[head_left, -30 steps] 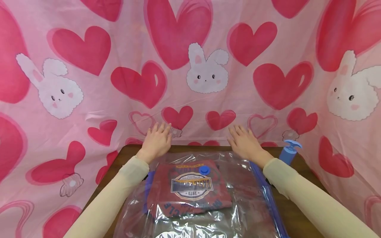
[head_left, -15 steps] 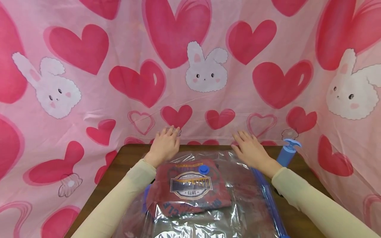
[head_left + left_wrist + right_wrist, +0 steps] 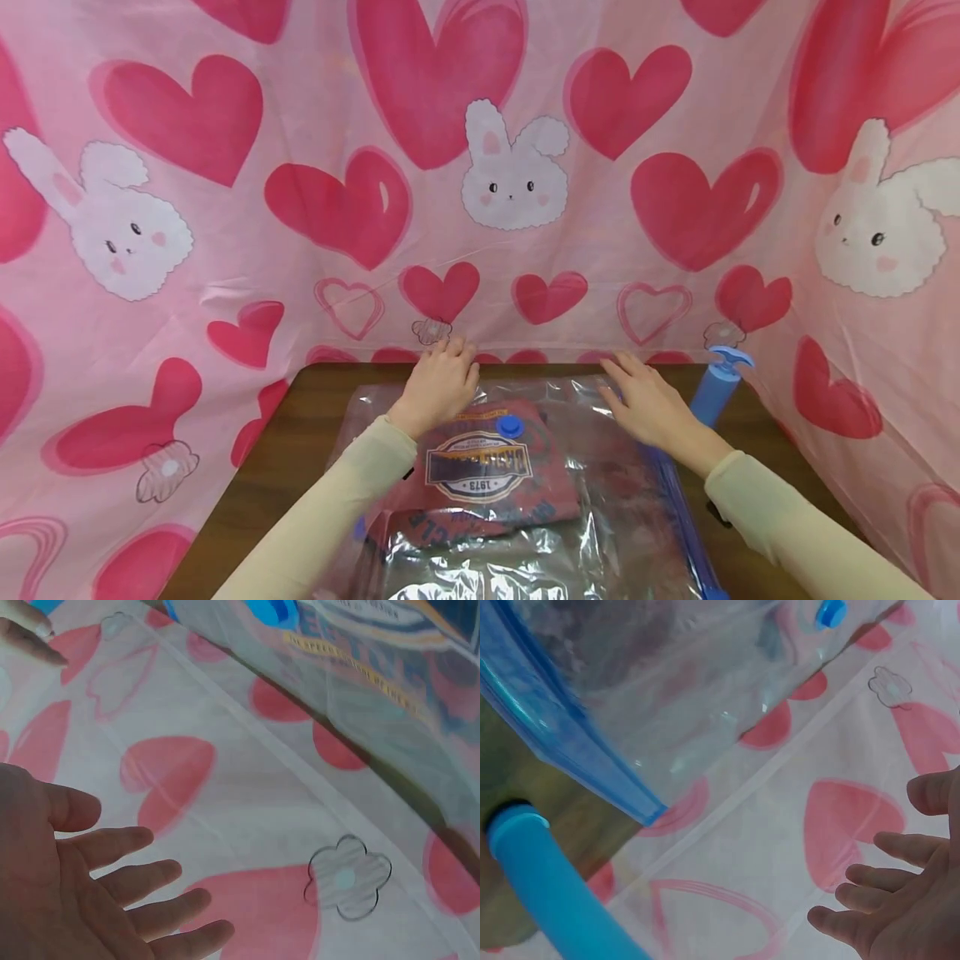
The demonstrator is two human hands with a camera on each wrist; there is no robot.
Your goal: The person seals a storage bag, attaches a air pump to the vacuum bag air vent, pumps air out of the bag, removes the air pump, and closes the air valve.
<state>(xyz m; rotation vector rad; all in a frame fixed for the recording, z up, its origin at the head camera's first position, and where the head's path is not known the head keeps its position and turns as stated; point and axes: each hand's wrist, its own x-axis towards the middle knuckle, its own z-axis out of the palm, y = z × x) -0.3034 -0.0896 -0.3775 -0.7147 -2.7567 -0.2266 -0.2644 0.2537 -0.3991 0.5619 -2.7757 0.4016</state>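
A clear vacuum storage bag [image 3: 630, 517] lies on the table, with a folded red printed T-shirt or similar garment [image 3: 547, 475] inside. Its round blue valve cap [image 3: 510, 427] sits above the garment's print. My left hand [image 3: 438, 390] is over the bag's far part, left of the valve; its fingers are extended and hold nothing, also in the left wrist view [image 3: 112, 885]. To the right, my right hand [image 3: 654, 407] hovers near the far right corner, fingers spread and holding nothing. Beyond it stands a blue hand pump [image 3: 716, 390], seen large in the right wrist view.
A blue zip strip [image 3: 686, 525] runs along the bag's right edge. The dark wooden table [image 3: 262, 483] ends just beyond the bag. A pink cloth [image 3: 510, 250] with hearts and rabbits hangs behind and at both sides.
My left hand has moved right and nearer, toward the valve. My right hand has come nearer and slightly right. The bag and pump keep their places, while the head view has shifted slightly.
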